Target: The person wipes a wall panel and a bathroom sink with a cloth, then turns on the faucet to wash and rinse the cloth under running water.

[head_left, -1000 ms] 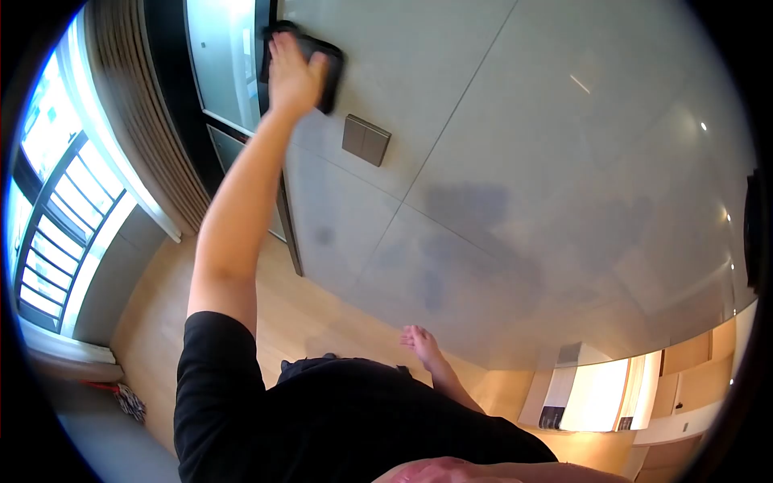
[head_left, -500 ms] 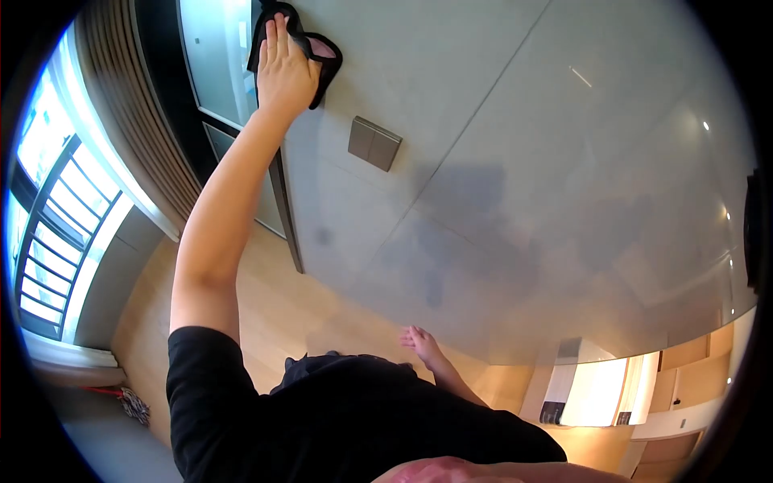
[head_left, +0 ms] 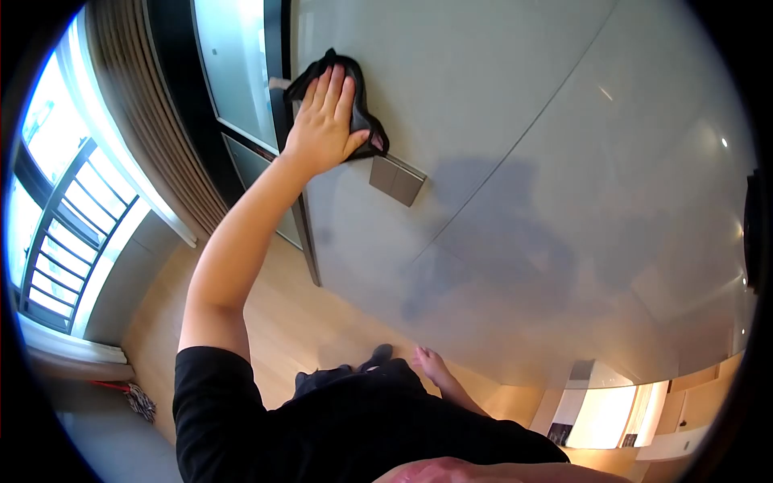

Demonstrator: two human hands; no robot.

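My left hand (head_left: 324, 125) is raised to the glossy grey wall (head_left: 499, 97), its fingers stretched flat over a dark cloth (head_left: 358, 92) and pressing it on the surface. The cloth has black edges, and a small pink patch shows by my thumb. Just below it, a brownish-grey switch plate (head_left: 397, 180) is fixed to the wall; the cloth's lower edge reaches close to its top. My right hand (head_left: 433, 365) hangs low beside my body with its fingers loosely extended and holds nothing visible.
Left of the wall stands a dark-framed cabinet with glass panels (head_left: 233, 64). Further left are a brown curtain (head_left: 153, 113) and a window with a railing (head_left: 72, 241). A mop head (head_left: 140, 402) lies low on the left, near the wooden floor (head_left: 266, 354).
My left hand has slid the cloth downward along the wall, closer to the switch plate. My right hand has dropped slightly. The camera view has shifted a little.
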